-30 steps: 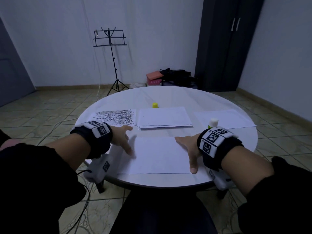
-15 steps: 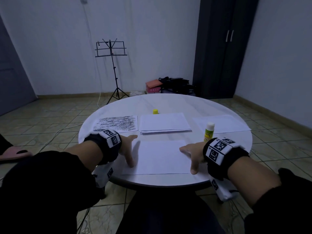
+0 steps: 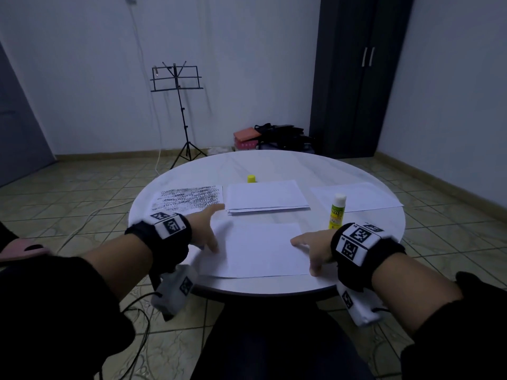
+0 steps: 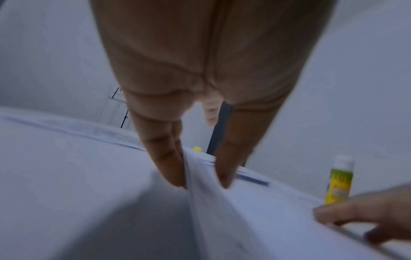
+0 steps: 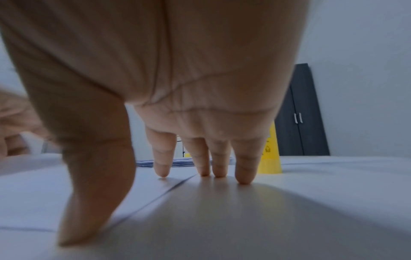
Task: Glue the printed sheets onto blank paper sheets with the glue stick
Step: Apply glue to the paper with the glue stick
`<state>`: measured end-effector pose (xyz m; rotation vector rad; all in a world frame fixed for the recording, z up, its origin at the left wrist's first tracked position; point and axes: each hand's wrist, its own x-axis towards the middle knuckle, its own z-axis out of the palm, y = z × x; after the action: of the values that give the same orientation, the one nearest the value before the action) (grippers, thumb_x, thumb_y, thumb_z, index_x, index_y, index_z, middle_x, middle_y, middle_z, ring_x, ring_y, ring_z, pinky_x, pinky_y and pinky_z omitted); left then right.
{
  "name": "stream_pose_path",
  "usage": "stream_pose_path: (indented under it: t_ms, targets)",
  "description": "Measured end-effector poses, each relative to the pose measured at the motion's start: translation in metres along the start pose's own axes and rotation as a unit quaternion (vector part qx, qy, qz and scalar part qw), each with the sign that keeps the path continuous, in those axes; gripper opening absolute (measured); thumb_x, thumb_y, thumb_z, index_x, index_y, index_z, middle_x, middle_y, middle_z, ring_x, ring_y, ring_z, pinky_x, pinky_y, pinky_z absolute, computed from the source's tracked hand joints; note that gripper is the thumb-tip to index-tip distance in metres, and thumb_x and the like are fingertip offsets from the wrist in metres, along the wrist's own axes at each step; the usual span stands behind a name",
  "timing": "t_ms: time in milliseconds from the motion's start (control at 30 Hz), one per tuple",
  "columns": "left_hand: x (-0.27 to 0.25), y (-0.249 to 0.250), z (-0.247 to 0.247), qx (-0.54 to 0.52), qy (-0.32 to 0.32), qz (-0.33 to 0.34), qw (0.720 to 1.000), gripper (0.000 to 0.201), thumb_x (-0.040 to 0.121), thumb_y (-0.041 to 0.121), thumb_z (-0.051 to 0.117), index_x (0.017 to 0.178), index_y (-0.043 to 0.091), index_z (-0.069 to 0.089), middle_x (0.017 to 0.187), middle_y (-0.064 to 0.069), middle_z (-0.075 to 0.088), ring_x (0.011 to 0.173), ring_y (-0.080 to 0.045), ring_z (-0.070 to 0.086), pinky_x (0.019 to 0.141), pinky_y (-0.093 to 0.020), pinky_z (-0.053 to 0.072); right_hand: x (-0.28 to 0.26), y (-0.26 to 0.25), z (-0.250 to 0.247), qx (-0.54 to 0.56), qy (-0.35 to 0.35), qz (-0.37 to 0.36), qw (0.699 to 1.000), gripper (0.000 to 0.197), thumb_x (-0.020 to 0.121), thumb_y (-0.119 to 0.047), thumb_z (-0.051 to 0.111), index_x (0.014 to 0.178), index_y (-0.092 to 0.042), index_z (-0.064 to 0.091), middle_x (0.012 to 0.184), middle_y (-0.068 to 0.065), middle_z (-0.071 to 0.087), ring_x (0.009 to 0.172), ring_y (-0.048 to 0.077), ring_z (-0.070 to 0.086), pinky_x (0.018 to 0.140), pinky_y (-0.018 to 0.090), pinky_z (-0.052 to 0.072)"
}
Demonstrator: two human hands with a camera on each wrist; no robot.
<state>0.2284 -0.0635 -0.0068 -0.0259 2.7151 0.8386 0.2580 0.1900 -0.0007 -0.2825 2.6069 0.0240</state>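
A blank sheet (image 3: 258,249) lies at the near edge of the round white table (image 3: 274,163). My left hand (image 3: 211,231) pinches its left edge, which rises between finger and thumb in the left wrist view (image 4: 200,183). My right hand (image 3: 307,253) rests with straight fingers (image 5: 219,168) on the sheet's right edge. The glue stick (image 3: 337,212) stands upright just beyond my right wrist, also seen as a yellow-green tube (image 4: 339,179). Its yellow cap (image 3: 251,178) sits further back. A printed sheet (image 3: 189,200) lies at the back left.
A stack of blank sheets (image 3: 266,197) lies behind the near sheet, and one more sheet (image 3: 356,197) at the right. Beyond the table stand a music stand (image 3: 178,83), bags (image 3: 274,137) on the floor and a dark wardrobe (image 3: 359,78).
My left hand has gone from lying flat at the sheet's left edge to pinching and raising it. The right hand stays at the right edge. The head view has tilted up.
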Motion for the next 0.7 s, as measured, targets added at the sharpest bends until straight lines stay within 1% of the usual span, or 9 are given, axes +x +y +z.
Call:
stream_pose_path:
  t_ms: [67,133,167,267,367,433,500,600,700]
  targets:
    - [-0.007,-0.006,0.002,-0.097,0.028,-0.016,0.995,0.055,0.074,-0.019,0.063,0.116,0.017,0.058,0.082,-0.007,0.052,0.066,-0.023,0.057,0.055,-0.028,0.056,-0.001,0.002,0.001,0.052,0.002,0.016,0.999,0.07,0.082,-0.016,0.068,0.142,-0.02,0.034,0.14,0.003,0.041,0.117,0.023,0.046,0.093,0.031,0.044]
    - [-0.011,-0.015,0.004,-0.117,0.025,-0.008,0.993,0.037,0.076,-0.022,0.057,0.084,0.013,0.065,0.066,-0.002,0.057,0.059,-0.017,0.055,0.053,-0.024,0.055,-0.004,0.002,-0.001,0.119,0.015,0.026,0.992,0.061,0.081,-0.02,0.07,0.136,-0.024,0.043,0.124,-0.005,0.047,0.104,0.016,0.046,0.075,0.02,0.042]
    - [-0.012,-0.018,0.004,-0.131,0.022,0.005,0.991,0.037,0.076,-0.022,0.056,0.08,0.013,0.065,0.066,-0.002,0.059,0.059,-0.016,0.055,0.052,-0.021,0.054,-0.005,0.001,-0.003,0.153,0.03,0.024,0.987,0.055,0.083,-0.023,0.069,0.133,-0.022,0.047,0.12,-0.008,0.048,0.102,0.013,0.047,0.072,0.018,0.039]
    - [-0.008,-0.024,-0.003,-0.205,0.049,0.049,0.976,0.037,0.077,-0.02,0.059,0.087,0.014,0.069,0.084,-0.007,0.066,0.069,-0.015,0.06,0.061,-0.016,0.056,-0.001,-0.001,-0.01,0.246,0.067,0.018,0.967,0.044,0.09,-0.03,0.062,0.13,-0.017,0.052,0.1,-0.009,0.054,0.077,0.005,0.05,0.063,0.014,0.034]
    - [0.003,-0.023,-0.014,-0.248,0.086,0.071,0.962,0.035,0.079,-0.017,0.06,0.097,0.011,0.07,0.094,-0.008,0.067,0.081,-0.019,0.064,0.07,-0.018,0.055,0.01,-0.008,-0.018,0.364,0.103,0.065,0.923,0.027,0.088,-0.027,0.063,0.109,-0.012,0.061,0.066,0.001,0.045,0.051,0.014,0.04,0.049,0.023,0.033]
    - [0.015,-0.019,-0.021,-0.234,0.116,0.071,0.963,0.034,0.079,-0.012,0.064,0.105,0.008,0.069,0.095,-0.007,0.067,0.083,-0.02,0.065,0.073,-0.019,0.056,0.025,-0.012,-0.024,0.366,0.143,0.087,0.915,0.013,0.089,-0.022,0.06,0.078,-0.019,0.054,0.069,-0.003,0.042,0.058,0.012,0.041,0.054,0.021,0.036]
    - [0.033,-0.011,-0.029,-0.181,0.151,0.068,0.97,0.033,0.079,-0.004,0.067,0.109,0.01,0.069,0.093,-0.005,0.068,0.082,-0.021,0.067,0.081,-0.027,0.056,0.046,-0.016,-0.036,0.348,0.188,0.093,0.914,0.035,0.09,-0.015,0.055,0.062,-0.02,0.035,0.073,-0.003,0.037,0.071,0.017,0.041,0.053,0.016,0.03]
    - [0.064,0.008,-0.038,-0.064,0.162,0.078,0.982,0.038,0.081,0.009,0.069,0.118,0.016,0.065,0.094,-0.004,0.066,0.079,-0.02,0.067,0.081,-0.025,0.052,0.076,-0.019,-0.055,0.316,0.236,0.125,0.911,0.036,0.086,-0.005,0.048,0.059,-0.013,0.025,0.078,0.004,0.032,0.072,0.022,0.037,0.048,0.024,0.025]
    - [0.098,0.023,-0.043,0.028,0.131,0.071,0.988,0.056,0.081,0.02,0.073,0.133,0.018,0.054,0.123,-0.005,0.061,0.11,-0.019,0.059,0.088,-0.021,0.043,0.104,-0.017,-0.074,0.28,0.24,0.176,0.913,0.019,0.088,-0.008,0.044,0.07,-0.008,0.037,0.105,0.012,0.043,0.092,0.028,0.046,0.073,0.029,0.04]
